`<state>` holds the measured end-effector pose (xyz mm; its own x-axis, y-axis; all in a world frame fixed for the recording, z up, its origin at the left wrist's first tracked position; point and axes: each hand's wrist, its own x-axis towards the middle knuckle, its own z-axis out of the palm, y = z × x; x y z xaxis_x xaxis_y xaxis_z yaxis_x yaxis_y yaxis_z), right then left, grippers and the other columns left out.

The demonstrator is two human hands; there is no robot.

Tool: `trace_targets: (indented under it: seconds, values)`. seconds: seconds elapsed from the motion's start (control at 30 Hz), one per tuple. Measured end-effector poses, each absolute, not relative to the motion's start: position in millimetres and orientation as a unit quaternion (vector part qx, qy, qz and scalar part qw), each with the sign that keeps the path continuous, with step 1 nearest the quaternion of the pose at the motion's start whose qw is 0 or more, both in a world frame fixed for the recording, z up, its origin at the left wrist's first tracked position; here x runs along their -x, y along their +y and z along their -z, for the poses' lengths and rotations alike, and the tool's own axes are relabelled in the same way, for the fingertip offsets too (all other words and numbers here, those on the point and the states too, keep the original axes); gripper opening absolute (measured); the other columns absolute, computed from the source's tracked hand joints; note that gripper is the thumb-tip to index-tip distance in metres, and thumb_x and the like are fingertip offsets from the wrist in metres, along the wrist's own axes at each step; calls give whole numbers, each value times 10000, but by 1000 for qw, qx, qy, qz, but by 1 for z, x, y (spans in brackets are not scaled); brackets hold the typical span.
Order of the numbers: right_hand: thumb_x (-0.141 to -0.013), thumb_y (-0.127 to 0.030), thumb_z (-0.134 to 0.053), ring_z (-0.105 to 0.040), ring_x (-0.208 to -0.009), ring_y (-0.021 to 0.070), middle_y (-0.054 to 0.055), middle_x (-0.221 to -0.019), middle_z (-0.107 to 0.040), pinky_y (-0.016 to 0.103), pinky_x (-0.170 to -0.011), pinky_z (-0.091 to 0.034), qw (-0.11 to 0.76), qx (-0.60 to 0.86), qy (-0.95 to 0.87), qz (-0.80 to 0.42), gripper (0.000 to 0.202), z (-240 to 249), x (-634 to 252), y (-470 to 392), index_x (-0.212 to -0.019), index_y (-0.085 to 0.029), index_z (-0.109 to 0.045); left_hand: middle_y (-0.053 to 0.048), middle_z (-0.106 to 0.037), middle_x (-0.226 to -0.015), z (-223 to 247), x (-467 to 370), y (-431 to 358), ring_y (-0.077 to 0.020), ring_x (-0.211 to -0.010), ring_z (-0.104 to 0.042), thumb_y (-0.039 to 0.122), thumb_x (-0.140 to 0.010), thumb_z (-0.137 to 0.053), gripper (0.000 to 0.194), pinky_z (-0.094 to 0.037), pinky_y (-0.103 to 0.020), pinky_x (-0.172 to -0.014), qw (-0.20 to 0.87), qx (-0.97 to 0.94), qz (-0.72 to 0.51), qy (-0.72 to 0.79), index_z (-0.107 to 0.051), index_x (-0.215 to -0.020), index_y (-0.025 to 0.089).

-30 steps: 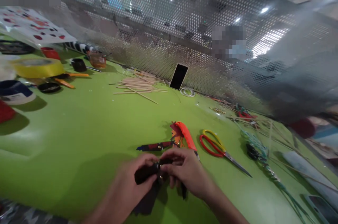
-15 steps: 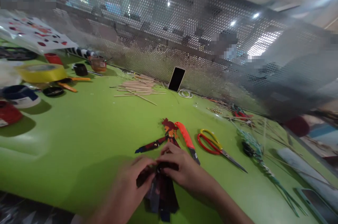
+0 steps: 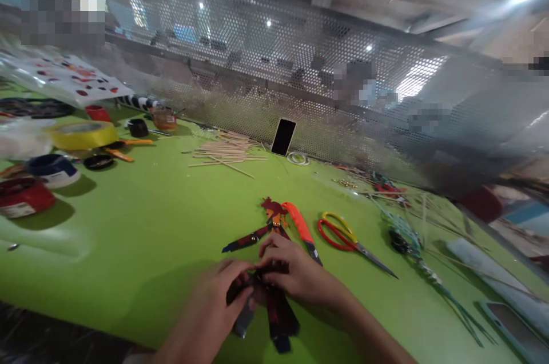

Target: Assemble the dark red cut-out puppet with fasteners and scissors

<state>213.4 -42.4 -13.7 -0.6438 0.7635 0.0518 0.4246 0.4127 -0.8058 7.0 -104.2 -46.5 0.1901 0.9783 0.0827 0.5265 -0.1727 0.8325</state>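
Observation:
A flat jointed puppet in dark red and black lies on the green table. Its orange and red head points away from me, and one arm stretches left with a small brass fastener at its joint. My left hand is closed on the puppet's lower body, thumb and fingers pinching near the top of a leg. Right beside it, my right hand pinches the same middle part; the fingers cover the joint. An orange-handled cutter knife and scissors with red and yellow handles lie to the right.
Thin wooden sticks are heaped at the back, near an upright phone. Paint jars and a yellow tape roll stand left. A green puppet and another phone lie right. A mesh screen borders the table.
The puppet's legs have spread apart, one now angled left and the other right. Both hands keep their pinch at the middle. The view has tilted slightly upward.

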Motion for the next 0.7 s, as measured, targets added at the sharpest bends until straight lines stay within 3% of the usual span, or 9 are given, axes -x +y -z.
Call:
trace_targets:
  seconds: [0.33,0.43,0.53,0.7]
  values:
    - [-849,-35,-729,-637,-1034,166,29,-1151,-621,296,-945,-490,196,341,-843,-368,222,26,-215,-42,-947,-225,-788,-33,-794,-1049,48,3,-104,-208,-914,-753,335,-1000,-494,274,-581,-270,-824,366,-698,-324,524,-745,-1078,256]
    - [-820,-19,-734,-632,-985,173,15,-1049,-649,300,-909,-483,187,337,-842,-378,227,16,-214,-42,-944,-208,-752,-39,-792,-1081,49,9,-104,-210,-958,-752,368,-1019,-471,307,-581,-263,-848,382,-689,-336,517,-749,-1093,260]
    - [-771,37,-699,-602,-848,152,-20,-878,-646,276,-806,-462,173,337,-826,-418,270,2,-216,-40,-908,-194,-722,-47,-798,-1066,52,16,-102,-208,-972,-756,378,-991,-513,292,-585,-256,-863,420,-658,-379,496,-744,-1107,241]
    - [-735,20,-665,-591,-816,133,-18,-872,-629,255,-749,-464,203,315,-749,-546,229,-5,-231,-32,-822,-187,-707,-35,-796,-940,49,26,-99,-191,-865,-748,381,-969,-560,249,-578,-238,-781,403,-662,-400,489,-755,-1009,231]
